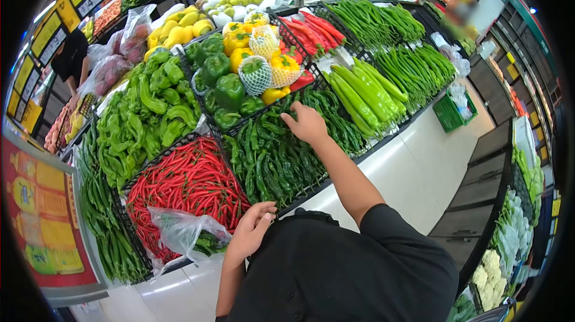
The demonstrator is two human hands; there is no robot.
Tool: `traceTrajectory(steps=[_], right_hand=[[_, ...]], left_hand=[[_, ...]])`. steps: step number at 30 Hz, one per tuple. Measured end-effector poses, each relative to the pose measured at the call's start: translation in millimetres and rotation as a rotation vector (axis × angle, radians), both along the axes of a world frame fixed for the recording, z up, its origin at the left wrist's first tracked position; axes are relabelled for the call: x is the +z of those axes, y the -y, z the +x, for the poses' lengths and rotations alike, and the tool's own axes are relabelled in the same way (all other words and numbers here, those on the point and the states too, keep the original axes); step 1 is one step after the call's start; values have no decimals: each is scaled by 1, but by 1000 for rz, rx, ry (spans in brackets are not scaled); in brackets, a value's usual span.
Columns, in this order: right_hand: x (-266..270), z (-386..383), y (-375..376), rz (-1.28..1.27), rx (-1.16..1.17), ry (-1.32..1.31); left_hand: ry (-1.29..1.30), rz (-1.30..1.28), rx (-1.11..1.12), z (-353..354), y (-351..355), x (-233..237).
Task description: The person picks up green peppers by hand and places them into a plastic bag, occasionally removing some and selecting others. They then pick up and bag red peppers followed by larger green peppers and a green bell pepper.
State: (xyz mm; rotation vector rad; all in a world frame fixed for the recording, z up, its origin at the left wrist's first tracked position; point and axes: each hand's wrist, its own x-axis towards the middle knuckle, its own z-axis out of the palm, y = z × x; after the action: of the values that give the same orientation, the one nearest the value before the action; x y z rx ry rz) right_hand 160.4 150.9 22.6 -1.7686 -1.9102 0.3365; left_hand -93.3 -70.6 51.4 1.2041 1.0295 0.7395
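Observation:
My right hand (308, 123) reaches over a black crate of dark green, wrinkled chili peppers (272, 154). Its thumb and forefinger are apart at the crate's back edge, close to the peppers, and I see nothing held. Nearer my body, my left hand (251, 230) rests by the crate's front edge with fingers loosely extended and nothing visible in them. Just left of it, a clear plastic bag (185, 229) with some dark green peppers inside lies on the front of a heap of thin red chilies (185, 184).
Green bell peppers (230, 90), netted yellow peppers (284, 70), long light green peppers (365, 94) and curly green peppers (144, 106) surround the crate. A green basket (453, 112) stands on the floor at right. Another person's arm (72, 61) shows far left.

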Motion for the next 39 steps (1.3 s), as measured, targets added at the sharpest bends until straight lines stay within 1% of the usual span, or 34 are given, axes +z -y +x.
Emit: traceTrajectory(steps=[1, 2, 4, 5, 7, 8, 9, 11, 12, 13, 15, 16, 19, 22, 25, 26, 29, 32, 35, 38, 39], right_hand=[[13, -4, 6, 22, 24, -44], [28, -8, 13, -39, 60, -119], [51, -29, 36, -18, 213, -270], [59, -42, 48, -10, 289, -348], [68, -71, 75, 10, 677, -458], [73, -85, 89, -96, 905, -488], [74, -100, 103, -206, 1131, -514], [64, -134, 130, -524, 1498, -575], [65, -150, 138, -567, 1611, -510], [65, -166, 148, -610, 1720, -442], [34, -193, 175, -430, 1580, -384], [18, -207, 183, -342, 1507, -354], [-7, -245, 187, -157, 1501, -413], [-15, -263, 181, -114, 1528, -178], [-25, -279, 178, -94, 1452, -42], [-40, -284, 179, 155, 1401, -175], [-27, -288, 183, 13, 1331, -158], [-4, -283, 193, -137, 1210, -121], [-14, -274, 196, 143, 1252, -36], [-22, -262, 206, 233, 1143, 74], [-25, -262, 207, 215, 1110, 80]], left_hand=[[-16, 26, 21, -3, 4, 3], [-33, 52, 40, -8, 10, 7], [-92, 128, 66, -17, 20, 17], [-116, 113, 37, -24, 26, 24], [-164, 79, -23, -41, 40, 41], [-221, 67, -77, -49, 47, 49], [-290, 120, -110, -57, 55, 54], [-430, 224, -177, -71, 70, 59], [-412, 93, -141, -77, 80, 55], [-422, 62, -143, -83, 88, 54], [-437, 0, -149, -95, 102, 52], [-438, -30, -110, -100, 108, 49], [-573, -103, 41, -115, 122, 34], [-620, -48, 274, -127, 123, 22], [-541, 68, 391, -130, 113, 20], [-590, 71, 416, -130, 108, 22], [-743, 68, 473, -137, 101, 23], [-734, 144, 493, -151, 102, 16], [-689, 171, 469, -159, 100, 15], [-613, 216, 528, -165, 98, 12], [-598, 243, 533, -168, 96, 10]])
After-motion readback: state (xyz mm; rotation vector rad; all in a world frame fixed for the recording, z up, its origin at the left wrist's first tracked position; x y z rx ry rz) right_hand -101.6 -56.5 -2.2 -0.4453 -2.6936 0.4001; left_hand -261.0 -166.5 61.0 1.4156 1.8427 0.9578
